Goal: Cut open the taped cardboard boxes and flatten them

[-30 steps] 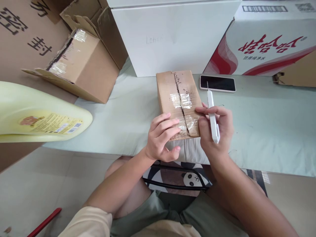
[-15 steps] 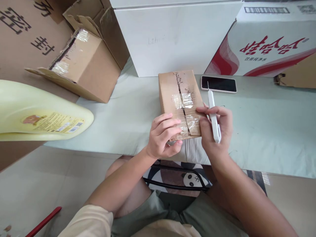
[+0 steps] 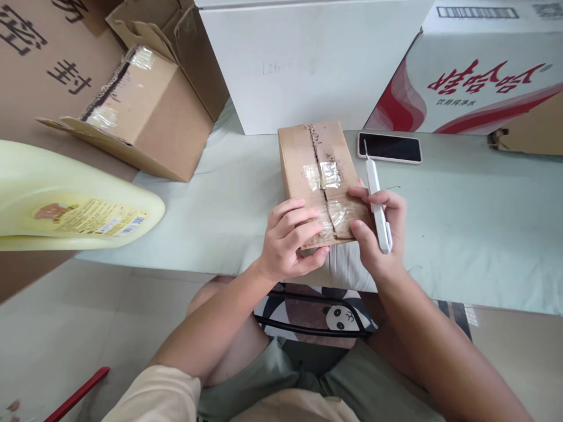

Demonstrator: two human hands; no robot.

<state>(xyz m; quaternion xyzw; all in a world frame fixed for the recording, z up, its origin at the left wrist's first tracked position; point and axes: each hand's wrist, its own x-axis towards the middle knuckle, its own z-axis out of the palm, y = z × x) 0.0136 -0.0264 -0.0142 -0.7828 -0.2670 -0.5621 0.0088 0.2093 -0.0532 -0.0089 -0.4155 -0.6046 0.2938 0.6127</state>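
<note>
A small brown cardboard box [image 3: 317,158] lies on the pale green table [image 3: 461,223], its top seam patched with clear tape. My left hand [image 3: 288,240] grips the box's near left corner, fingers on top and thumb under the edge. My right hand [image 3: 382,231] rests against the box's near right corner and holds a slim white utility knife [image 3: 377,202], its blade pointing away from me along the box's right side.
A black phone [image 3: 389,147] lies just right of the box. Behind stand a white box [image 3: 308,64] and a red-and-white printed carton [image 3: 479,76]. An open cardboard box [image 3: 145,111] sits at the left, a pale yellow bottle [image 3: 65,202] nearer me.
My left thumb has closed up under the box's near edge. My right hand has drawn slightly nearer the box's corner with the knife.
</note>
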